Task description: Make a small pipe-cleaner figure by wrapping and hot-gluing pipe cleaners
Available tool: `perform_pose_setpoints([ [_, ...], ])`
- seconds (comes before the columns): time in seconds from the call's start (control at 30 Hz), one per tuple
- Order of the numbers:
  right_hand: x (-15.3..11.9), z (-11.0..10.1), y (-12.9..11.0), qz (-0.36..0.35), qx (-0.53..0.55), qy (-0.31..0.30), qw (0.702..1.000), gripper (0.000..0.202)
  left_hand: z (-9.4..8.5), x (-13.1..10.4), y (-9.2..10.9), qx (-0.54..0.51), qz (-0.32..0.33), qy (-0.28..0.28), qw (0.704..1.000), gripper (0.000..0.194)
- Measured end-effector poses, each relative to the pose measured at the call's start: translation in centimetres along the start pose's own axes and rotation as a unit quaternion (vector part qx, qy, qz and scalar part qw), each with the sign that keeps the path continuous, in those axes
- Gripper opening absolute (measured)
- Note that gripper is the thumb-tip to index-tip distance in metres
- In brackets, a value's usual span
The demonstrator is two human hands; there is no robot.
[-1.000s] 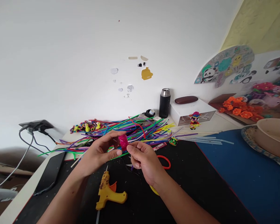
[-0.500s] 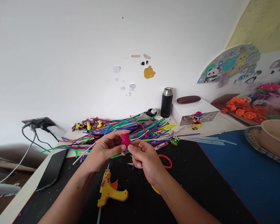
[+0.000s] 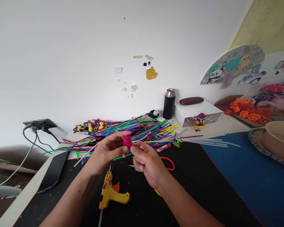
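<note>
A small magenta coil of pipe cleaner (image 3: 127, 142) is held up over the table between my two hands. My left hand (image 3: 109, 149) pinches it from the left, index finger at its top and thumb near its lower end. From the right, the thumb and fingertips of my right hand (image 3: 145, 159) close on its lower edge. Below my left hand lies a yellow hot glue gun (image 3: 109, 192) with an orange trigger. Scissors with a red handle loop (image 3: 169, 164) lie partly hidden behind my right hand.
Many coloured pipe cleaners (image 3: 137, 127) are heaped along the wall. A black phone (image 3: 53, 171) lies at the left. Behind stand a black flask (image 3: 169, 105) and a white box (image 3: 194, 110) with a small figurine (image 3: 199, 122) in front. Glue sticks (image 3: 213, 142) lie on the right.
The magenta coil has tilted slightly between my fingers, its top leaning a little left. Both hands stay in almost the same place.
</note>
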State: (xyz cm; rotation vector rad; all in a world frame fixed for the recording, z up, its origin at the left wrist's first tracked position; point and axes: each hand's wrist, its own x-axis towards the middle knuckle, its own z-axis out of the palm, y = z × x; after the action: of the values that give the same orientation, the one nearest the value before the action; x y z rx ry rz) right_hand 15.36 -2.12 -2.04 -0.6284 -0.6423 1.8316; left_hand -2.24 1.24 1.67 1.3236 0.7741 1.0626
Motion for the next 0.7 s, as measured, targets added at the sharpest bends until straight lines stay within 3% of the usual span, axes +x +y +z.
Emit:
perform_pose_setpoints([
  [0.37, -0.06, 0.14, 0.12, 0.005, 0.012, -0.003, 1.0, 0.047, -0.21, -0.19, 0.2, 0.008, -0.02, -0.02, 1.0, 0.043],
  [0.7, -0.04, 0.06, 0.76, 0.004, 0.001, 0.0, 1.0, 0.046, -0.09, -0.4, 0.18, 0.029, -0.042, 0.011, 0.999, 0.045],
])
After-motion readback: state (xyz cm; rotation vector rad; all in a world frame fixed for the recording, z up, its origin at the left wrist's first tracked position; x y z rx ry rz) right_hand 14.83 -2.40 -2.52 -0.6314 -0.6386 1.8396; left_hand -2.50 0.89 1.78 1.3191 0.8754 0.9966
